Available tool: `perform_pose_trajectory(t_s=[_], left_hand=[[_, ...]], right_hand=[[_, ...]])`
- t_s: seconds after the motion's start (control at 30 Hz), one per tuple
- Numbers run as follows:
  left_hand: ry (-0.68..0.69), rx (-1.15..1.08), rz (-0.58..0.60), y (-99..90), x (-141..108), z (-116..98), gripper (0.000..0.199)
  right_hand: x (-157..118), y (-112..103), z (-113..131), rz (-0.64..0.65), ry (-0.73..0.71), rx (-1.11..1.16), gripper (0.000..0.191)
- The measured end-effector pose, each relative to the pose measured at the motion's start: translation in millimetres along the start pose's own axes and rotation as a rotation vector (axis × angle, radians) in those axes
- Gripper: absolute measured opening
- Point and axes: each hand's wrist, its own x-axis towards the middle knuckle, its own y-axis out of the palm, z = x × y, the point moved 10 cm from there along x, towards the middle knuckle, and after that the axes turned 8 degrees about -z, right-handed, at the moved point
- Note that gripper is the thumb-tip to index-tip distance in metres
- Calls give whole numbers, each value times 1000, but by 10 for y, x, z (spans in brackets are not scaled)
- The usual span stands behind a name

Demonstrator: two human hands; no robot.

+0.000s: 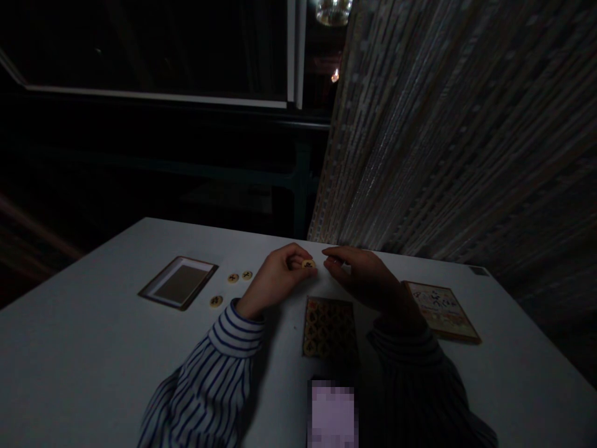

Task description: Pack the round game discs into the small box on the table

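Above the white table, my left hand [284, 274] pinches a round xiangqi piece [308, 265] between thumb and fingers, its dark character facing me. Just to the right, my right hand [361, 277] is close to that piece but apart from it. Its fingers are bent, with a gap between index finger and thumb, and I see nothing held there. Below the hands lies a box of xiangqi pieces [329, 326], set in rows. Left of my left forearm, three loose pieces rest on the table: one piece [216, 301] nearer me, another piece [232, 278] and a third piece [247, 275] farther back.
An open shallow tray or lid [212, 274] lies at the left on the white table [93, 348]. To the right is a flat box with a printed picture [443, 311]. A pixelated pale rectangle [333, 414] is at the near edge. A string curtain [420, 124] hangs behind. The light is dim.
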Motion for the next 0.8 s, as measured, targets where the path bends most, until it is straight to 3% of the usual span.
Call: perform_pose_trajectory(t_s=[0.23,0.8], left_hand=[[29,59,-8,-19,-20,-47,19],[2,-72,8,-8,-16,-34,19]], right_hand=[[-1,-6,25,8,-5,-7,27],[-30,7,72,60,-44,68,20]])
